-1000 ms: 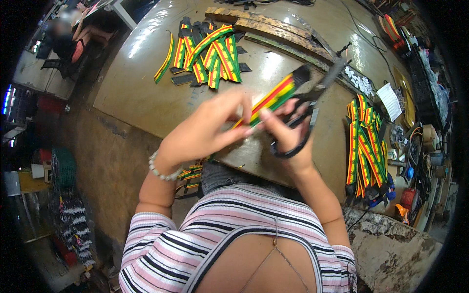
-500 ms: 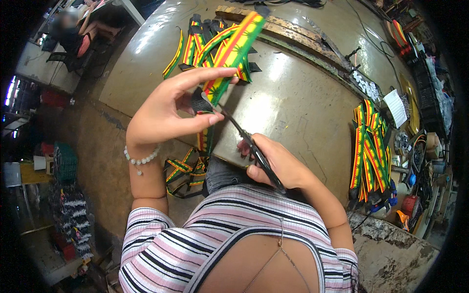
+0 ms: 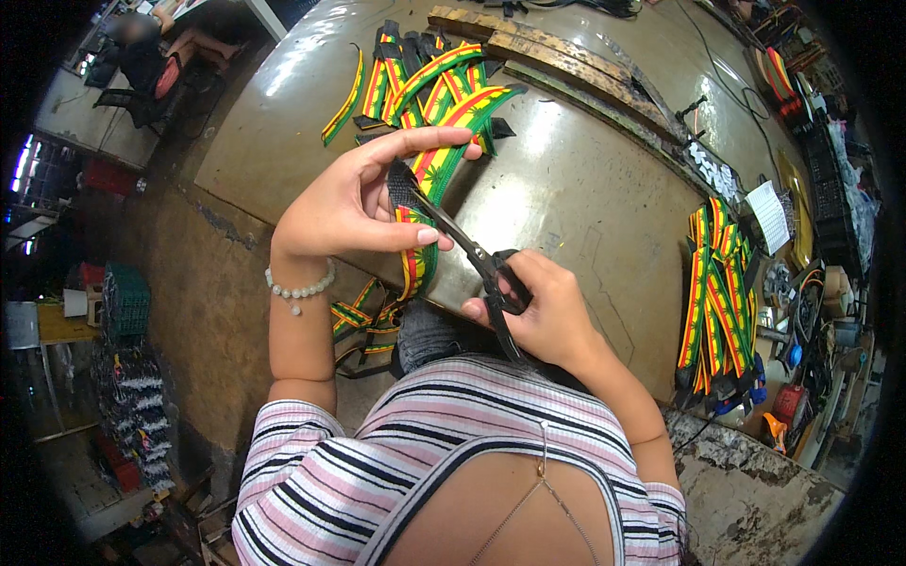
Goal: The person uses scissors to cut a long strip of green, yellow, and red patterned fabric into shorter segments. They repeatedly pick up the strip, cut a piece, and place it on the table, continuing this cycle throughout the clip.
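Our left hand (image 3: 354, 203) pinches 1 striped strap (image 3: 436, 170) above the table (image 3: 585, 189); our right hand (image 3: 547, 316) grips black scissors (image 3: 462, 250) at its black end. We judge it light, floppy, best held near the cut

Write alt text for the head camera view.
The left hand pinches a striped green, yellow and red strap while the right hand works black scissors at its black end. More such straps lie piled at the far side and right edge of the shiny workbench.
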Demonstrator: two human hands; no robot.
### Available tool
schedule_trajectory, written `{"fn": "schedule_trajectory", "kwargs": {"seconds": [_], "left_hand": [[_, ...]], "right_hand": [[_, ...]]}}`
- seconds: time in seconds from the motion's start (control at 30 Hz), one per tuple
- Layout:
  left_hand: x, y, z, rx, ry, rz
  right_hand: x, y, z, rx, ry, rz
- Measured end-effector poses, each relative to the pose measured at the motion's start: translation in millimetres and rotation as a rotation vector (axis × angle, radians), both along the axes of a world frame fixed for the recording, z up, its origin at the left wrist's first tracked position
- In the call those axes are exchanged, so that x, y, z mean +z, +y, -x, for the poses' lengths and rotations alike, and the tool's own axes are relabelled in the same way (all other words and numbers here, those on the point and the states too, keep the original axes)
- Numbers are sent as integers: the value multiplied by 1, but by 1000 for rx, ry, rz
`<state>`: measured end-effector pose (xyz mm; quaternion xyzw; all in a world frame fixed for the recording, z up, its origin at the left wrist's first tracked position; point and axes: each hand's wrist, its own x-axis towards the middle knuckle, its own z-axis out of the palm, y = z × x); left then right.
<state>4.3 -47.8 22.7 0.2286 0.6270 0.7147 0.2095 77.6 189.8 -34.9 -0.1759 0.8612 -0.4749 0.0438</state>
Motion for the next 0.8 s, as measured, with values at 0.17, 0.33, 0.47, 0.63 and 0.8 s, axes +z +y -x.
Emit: {"fn": "schedule_trajectory", "kwargs": {"seconds": [0.17,0.33,0.47,0.63,0.8], "left_hand": [[2,-2,2,-4,23,84],[4,0,4,4,50,87],[-5,12,6,-127,-116,-130],[-17,22,9,-168,-174,-160],[-19,17,10,-224,-187,-134]], "right_hand": [[-5,7,-2,69,-106,60],[-1,17,-3,228,-185,35],[4,26,5,281,-260,52],[10,39,12,305,-326,142],[13,47,7,339,-418,320]]}}
